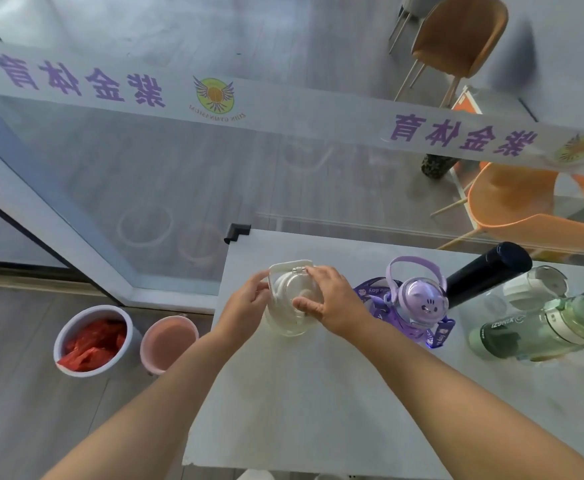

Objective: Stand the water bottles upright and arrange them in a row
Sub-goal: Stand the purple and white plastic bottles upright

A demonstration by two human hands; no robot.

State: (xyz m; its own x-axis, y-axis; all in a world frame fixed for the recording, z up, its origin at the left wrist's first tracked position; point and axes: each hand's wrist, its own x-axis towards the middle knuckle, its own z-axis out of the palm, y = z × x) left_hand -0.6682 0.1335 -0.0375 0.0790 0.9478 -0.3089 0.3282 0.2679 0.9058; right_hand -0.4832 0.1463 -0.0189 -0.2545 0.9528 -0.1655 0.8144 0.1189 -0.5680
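A clear white-lidded bottle (288, 292) stands upright near the left side of the white table (311, 393). My left hand (245, 303) grips its left side and my right hand (328, 299) rests over its lid and right side. To its right a purple bottle (418, 299) with a cat face lid and strap stands upright. A black bottle (484, 275) stands tilted in perspective behind it. A green bottle (532, 330) lies on its side at the right. A clear bottle with a white lid (536, 282) sits behind the green one.
Two buckets stand on the floor left of the table: a grey one with red material (93, 341) and a pink one (169, 342). A glass wall with purple lettering runs behind the table. Orange chairs (525, 209) stand beyond the glass.
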